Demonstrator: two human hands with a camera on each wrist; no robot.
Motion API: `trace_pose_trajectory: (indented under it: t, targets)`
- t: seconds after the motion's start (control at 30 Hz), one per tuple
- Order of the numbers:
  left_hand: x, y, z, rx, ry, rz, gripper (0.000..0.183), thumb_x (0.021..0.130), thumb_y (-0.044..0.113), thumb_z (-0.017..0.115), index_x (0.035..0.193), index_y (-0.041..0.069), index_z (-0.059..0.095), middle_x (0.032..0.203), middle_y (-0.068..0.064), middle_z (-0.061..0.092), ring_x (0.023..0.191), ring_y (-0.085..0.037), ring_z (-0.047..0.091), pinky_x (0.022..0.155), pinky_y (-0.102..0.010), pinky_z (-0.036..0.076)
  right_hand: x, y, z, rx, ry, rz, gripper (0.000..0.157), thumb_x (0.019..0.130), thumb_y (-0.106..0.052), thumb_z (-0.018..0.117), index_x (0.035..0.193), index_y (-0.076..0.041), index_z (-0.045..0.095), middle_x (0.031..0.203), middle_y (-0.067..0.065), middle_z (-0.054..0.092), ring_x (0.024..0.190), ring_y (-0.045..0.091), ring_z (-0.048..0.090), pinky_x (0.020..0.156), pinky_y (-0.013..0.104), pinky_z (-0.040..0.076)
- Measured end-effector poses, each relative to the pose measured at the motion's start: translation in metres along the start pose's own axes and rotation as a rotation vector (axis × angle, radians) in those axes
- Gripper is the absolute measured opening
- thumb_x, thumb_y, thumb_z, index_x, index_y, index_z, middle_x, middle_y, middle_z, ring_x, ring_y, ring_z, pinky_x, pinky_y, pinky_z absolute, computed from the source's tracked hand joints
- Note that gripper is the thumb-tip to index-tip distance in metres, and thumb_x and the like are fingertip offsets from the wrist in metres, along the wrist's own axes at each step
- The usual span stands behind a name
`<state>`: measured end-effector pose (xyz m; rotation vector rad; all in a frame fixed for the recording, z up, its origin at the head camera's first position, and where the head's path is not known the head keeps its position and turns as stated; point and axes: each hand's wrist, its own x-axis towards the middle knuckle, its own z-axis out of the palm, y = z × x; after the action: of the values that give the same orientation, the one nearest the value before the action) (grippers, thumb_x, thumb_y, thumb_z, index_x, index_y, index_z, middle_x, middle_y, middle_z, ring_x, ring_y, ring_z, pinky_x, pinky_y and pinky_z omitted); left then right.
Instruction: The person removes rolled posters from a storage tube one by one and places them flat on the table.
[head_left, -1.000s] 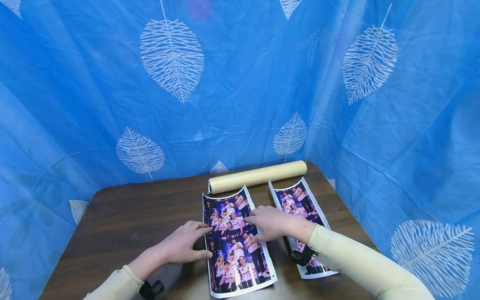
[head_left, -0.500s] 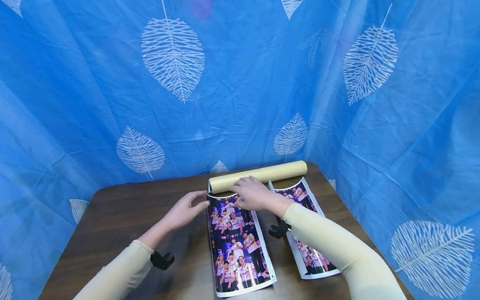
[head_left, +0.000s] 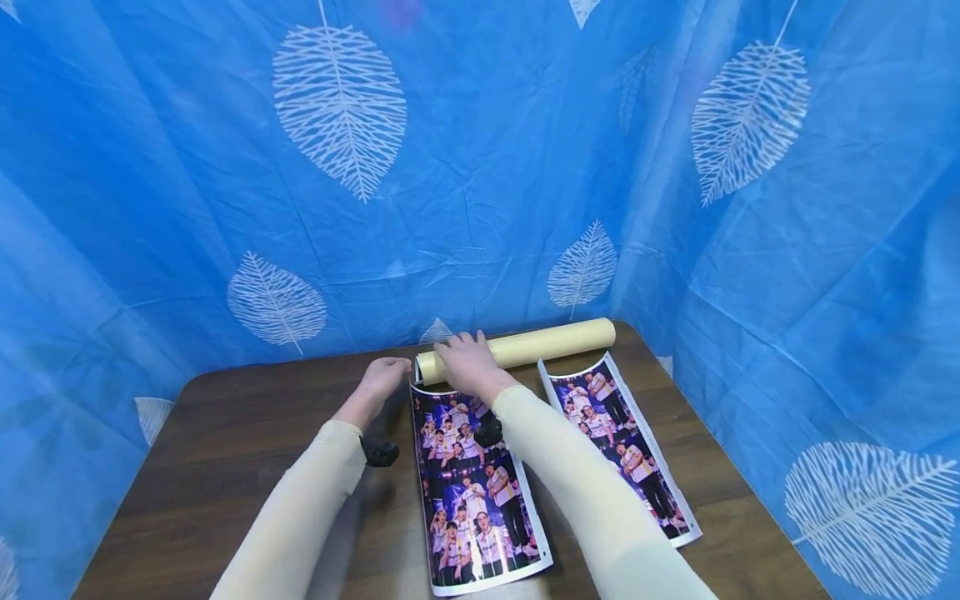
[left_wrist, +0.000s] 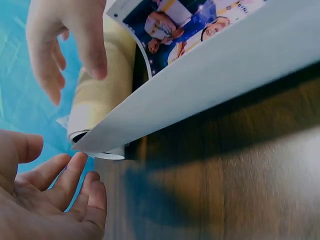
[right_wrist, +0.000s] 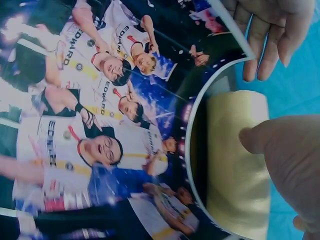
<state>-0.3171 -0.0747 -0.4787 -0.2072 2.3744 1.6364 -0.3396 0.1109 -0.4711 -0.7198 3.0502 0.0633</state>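
A pale yellow paper roll point(head_left: 555, 339) lies along the table's back edge, its left end showing white and dark layers. My right hand point(head_left: 468, 362) is over its left part, thumb point(right_wrist: 255, 140) at the near side and fingers reaching past the far side. Beside the roll's left end is my left hand point(head_left: 384, 379), palm up with loosely bent fingers in the left wrist view, fingertips point(left_wrist: 77, 162) right at a poster corner. That glossy group-photo poster point(head_left: 480, 517) lies in front of the roll, its edges curling up.
A second curled poster point(head_left: 637, 450) with a similar group photo lies to the right, partly behind my right sleeve. The brown wooden table point(head_left: 247, 467) ends at a blue curtain point(head_left: 465, 167) with white leaf prints, behind and at the right.
Both hands have moved from the near poster's sides up to the roll's left end. The near poster has shifted slightly right. The right poster's near end has moved a little right.
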Motion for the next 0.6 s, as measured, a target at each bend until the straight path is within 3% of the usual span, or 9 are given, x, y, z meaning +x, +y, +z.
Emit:
trace_pose_trajectory:
  t: [0.1, 0.2, 0.37, 0.6]
  targets:
    - [0.007, -0.003, 0.007, -0.032, 0.022, -0.04, 0.045, 0.105, 0.02, 0.045, 0.138, -0.008, 0.056, 0.15, -0.027, 0.046, 0.143, -0.045, 0.036, 0.118, -0.06, 0.026, 0.008, -0.005, 0.01, -0.003, -0.013, 0.023, 0.058, 0.102, -0.021, 0.062, 0.157, -0.021, 0.044, 0.157, 0.007, 0.045, 0.145, 0.034, 0.037, 0.118, 0.061, 0.023]
    - [0.01, -0.004, 0.016, -0.063, 0.048, -0.037, 0.039, 0.1, 0.014, 0.047, 0.126, -0.011, 0.061, 0.138, -0.025, 0.053, 0.132, -0.041, 0.044, 0.115, -0.056, 0.031, 0.012, -0.01, 0.017, -0.006, -0.013, 0.039, 0.059, 0.103, -0.021, 0.06, 0.158, -0.023, 0.041, 0.16, 0.006, 0.041, 0.146, 0.036, 0.036, 0.118, 0.061, 0.026]
    - [0.013, -0.005, 0.027, -0.096, 0.093, -0.005, 0.033, 0.095, 0.006, 0.048, 0.114, -0.015, 0.064, 0.118, -0.023, 0.057, 0.109, -0.033, 0.047, 0.104, -0.047, 0.038, 0.013, -0.015, 0.023, -0.03, 0.008, 0.059, 0.057, 0.104, -0.022, 0.058, 0.158, -0.024, 0.041, 0.152, 0.003, 0.051, 0.138, 0.035, 0.046, 0.112, 0.063, 0.033]
    - [0.016, -0.007, 0.031, -0.078, 0.124, -0.003, 0.039, 0.1, 0.01, 0.047, 0.128, -0.011, 0.065, 0.135, -0.026, 0.058, 0.13, -0.039, 0.048, 0.113, -0.05, 0.037, 0.012, -0.015, 0.03, -0.024, 0.029, 0.079, 0.052, 0.107, -0.016, 0.053, 0.157, -0.027, 0.044, 0.151, 0.001, 0.052, 0.138, 0.034, 0.045, 0.111, 0.07, 0.03]
